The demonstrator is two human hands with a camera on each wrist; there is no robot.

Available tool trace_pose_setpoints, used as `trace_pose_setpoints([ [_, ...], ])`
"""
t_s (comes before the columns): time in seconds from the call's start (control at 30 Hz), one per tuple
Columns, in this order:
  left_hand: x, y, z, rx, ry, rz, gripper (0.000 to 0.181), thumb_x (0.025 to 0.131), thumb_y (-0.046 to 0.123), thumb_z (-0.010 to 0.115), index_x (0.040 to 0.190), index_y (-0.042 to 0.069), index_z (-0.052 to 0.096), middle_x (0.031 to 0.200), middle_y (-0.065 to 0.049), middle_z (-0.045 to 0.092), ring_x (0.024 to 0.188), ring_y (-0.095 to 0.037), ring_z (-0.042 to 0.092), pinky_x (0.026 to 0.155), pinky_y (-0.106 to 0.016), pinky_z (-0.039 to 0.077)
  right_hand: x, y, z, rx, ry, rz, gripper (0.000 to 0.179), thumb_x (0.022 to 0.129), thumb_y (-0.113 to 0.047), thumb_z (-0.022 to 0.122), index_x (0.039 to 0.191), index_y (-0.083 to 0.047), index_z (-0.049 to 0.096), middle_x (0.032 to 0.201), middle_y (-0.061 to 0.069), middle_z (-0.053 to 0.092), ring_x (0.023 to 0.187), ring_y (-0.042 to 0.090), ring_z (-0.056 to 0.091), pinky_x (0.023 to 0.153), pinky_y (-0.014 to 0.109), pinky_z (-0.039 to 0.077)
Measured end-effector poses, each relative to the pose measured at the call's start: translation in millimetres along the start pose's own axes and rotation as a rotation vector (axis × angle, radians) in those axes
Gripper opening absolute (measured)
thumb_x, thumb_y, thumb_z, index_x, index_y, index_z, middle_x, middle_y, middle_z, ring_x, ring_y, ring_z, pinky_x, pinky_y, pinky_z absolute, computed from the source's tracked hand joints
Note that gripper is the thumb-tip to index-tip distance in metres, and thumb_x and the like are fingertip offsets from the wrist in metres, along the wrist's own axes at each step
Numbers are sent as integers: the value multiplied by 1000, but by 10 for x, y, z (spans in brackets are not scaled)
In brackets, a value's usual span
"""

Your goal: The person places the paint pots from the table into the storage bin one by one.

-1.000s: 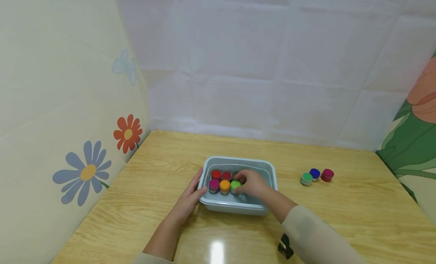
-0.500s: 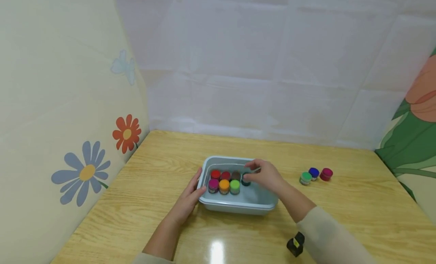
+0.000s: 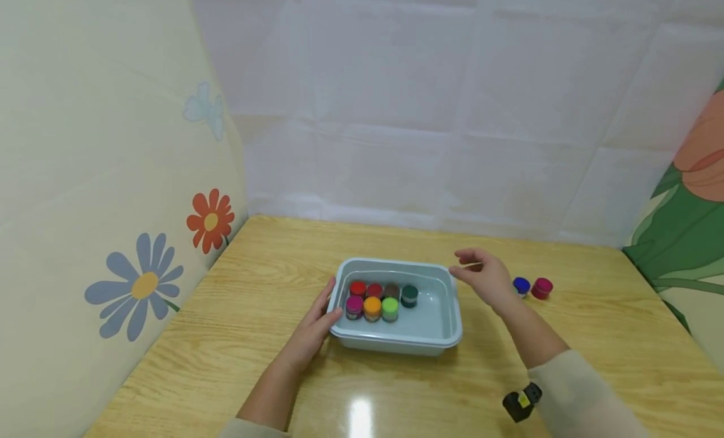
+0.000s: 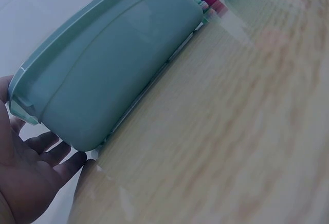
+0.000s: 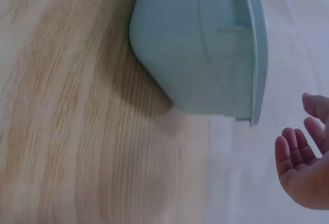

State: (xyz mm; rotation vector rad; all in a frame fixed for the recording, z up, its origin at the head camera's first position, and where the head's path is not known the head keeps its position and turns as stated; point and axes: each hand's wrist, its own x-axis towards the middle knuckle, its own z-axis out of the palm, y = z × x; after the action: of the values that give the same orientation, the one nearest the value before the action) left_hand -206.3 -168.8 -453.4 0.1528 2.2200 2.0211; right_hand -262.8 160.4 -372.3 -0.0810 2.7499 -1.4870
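A pale blue-green plastic tub [image 3: 396,347] stands on the table, with several small paint jars inside. In the front row are a purple jar [image 3: 354,307], an orange jar [image 3: 372,308] and a lime green jar [image 3: 389,309]. Behind them stand a red jar [image 3: 357,289], a dark red jar [image 3: 374,291], a brown jar [image 3: 391,291] and a dark green jar [image 3: 409,296]. My left hand [image 3: 314,328] grips the tub's left end, thumb over the rim and fingers along the outer wall. Past the right rim, my right hand [image 3: 488,279] hovers with nothing in it, fingers loosely bent.
To the right on the wooden table [image 3: 283,249] stand a blue jar [image 3: 521,286] and a crimson jar [image 3: 543,288]. A green jar there is hidden behind my right hand in the head view. A black wrist device [image 3: 521,401] shows by my right sleeve. White cloth [image 3: 362,111] hangs behind.
My right hand let go of the dark green jar beside the brown one and moved right, out of the tub. My left hand has stayed at the tub's left end.
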Motion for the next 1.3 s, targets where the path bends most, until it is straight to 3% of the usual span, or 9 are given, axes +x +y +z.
trace_pose_setpoints([
  [0.43,4,0,-6,6,0,-15,64,101,25,48,158,28,18,164,-17,17,151,-37,14,120,-57,19,-56,511,-346,-40,64,107,60,96,-38,61,143,-4,46,143,21,48,126,34,50,88,28,48],
  [0.57,7,-4,-6,4,1,-12,64,101,24,47,158,27,17,163,-17,17,151,-38,15,120,-57,19,-67,655,-399,-52,86,122,60,96,-35,60,143,-2,44,143,24,47,124,34,49,86,25,46],
  [0.83,15,-17,-7,4,1,-9,65,101,24,48,158,27,17,163,-20,18,150,-40,16,119,-58,20,-99,874,-427,-76,92,139,60,97,-29,59,145,3,40,143,30,45,124,41,48,97,42,47],
  [1.13,10,-9,-7,9,8,-12,65,101,25,48,158,27,18,163,-19,18,150,-40,16,119,-58,19,-108,1017,-414,-75,105,148,61,95,-28,63,143,5,42,137,28,49,115,35,51,77,18,45],
  [1.3,7,-9,-6,14,13,-11,65,100,25,49,158,27,18,163,-18,18,150,-39,16,119,-57,19,-106,1051,-387,-69,110,144,60,94,-25,64,141,6,44,132,29,52,112,34,52,71,14,45],
])
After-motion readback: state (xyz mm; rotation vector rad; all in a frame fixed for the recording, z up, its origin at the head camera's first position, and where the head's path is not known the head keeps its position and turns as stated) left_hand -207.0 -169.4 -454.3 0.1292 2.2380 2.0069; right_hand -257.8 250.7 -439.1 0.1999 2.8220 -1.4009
